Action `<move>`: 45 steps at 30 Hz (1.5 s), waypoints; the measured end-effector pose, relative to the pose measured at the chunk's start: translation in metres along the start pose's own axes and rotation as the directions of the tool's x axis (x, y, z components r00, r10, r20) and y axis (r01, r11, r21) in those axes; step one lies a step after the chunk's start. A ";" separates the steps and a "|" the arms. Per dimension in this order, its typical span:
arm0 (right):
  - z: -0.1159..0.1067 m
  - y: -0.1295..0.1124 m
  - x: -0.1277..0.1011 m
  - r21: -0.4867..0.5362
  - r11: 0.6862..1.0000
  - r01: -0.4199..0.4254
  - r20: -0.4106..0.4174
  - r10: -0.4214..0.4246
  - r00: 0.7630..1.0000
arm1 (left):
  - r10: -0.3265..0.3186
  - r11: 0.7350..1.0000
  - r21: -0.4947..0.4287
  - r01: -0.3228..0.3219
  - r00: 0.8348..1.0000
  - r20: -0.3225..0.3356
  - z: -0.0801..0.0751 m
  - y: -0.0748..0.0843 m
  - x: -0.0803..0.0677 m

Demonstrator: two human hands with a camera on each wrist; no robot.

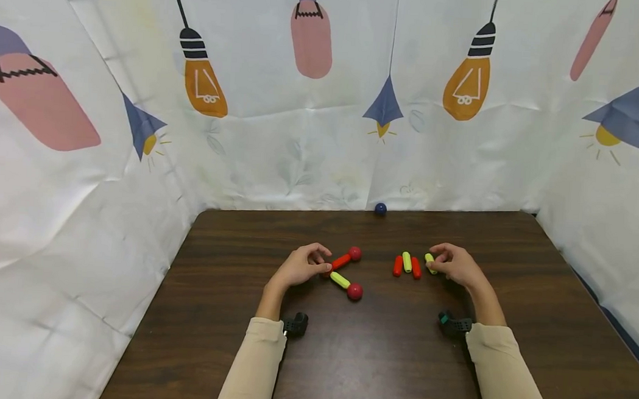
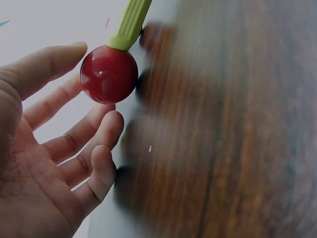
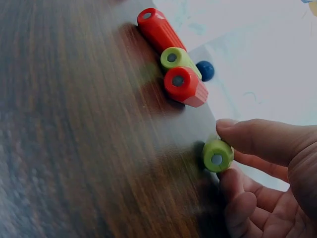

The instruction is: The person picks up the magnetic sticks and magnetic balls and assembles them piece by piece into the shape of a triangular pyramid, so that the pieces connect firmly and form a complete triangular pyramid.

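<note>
At the left of the pieces, my left hand (image 1: pixel 305 266) has its thumb and fingertips around a red ball (image 2: pixel 109 74). A yellow-green magnetic rod (image 2: pixel 130 25) joins that ball and runs to another red ball (image 1: pixel 355 291). From the same held ball, a red magnetic rod (image 1: pixel 340 262) leads to a farther red ball (image 1: pixel 354 253). My right hand (image 1: pixel 455 266) pinches a single yellow-green rod (image 3: pixel 218 156) between thumb and fingers, close over the table. The rod's near end shows a grey metal disc.
Left of my right hand, a yellow-green rod (image 1: pixel 406 262) lies between two red rods (image 1: pixel 398 266). A dark blue ball (image 1: pixel 380 209) sits at the far edge of the brown wooden table (image 1: pixel 375 361). Behind hangs a white printed cloth (image 1: pixel 334 145).
</note>
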State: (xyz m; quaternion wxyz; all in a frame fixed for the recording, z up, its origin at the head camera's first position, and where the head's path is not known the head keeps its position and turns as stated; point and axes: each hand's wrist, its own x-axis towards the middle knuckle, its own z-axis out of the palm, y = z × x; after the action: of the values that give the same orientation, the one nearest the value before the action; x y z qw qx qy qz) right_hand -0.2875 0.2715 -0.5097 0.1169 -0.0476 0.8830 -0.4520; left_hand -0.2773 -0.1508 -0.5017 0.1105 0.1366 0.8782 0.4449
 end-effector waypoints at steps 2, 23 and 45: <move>0.000 0.000 0.000 -0.001 1.000 -0.010 0.007 0.010 1.000 | 0.008 1.000 0.001 -0.008 1.000 0.000 0.000 0.001 0.000; -0.002 -0.004 -0.001 -0.074 0.997 0.022 0.011 -0.021 1.000 | 0.000 1.000 0.008 0.000 1.000 0.018 0.000 -0.001 0.002; 0.026 -0.034 0.003 0.228 0.954 0.193 0.014 -0.201 0.979 | -0.021 0.999 0.031 0.020 0.999 0.029 0.001 -0.001 -0.001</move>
State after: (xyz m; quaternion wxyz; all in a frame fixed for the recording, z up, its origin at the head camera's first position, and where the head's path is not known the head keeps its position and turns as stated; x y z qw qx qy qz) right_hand -0.2845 0.2299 -0.4972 0.0922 -0.1300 0.8146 -0.5577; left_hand -0.2765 -0.1510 -0.5030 0.1257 0.1360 0.8846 0.4280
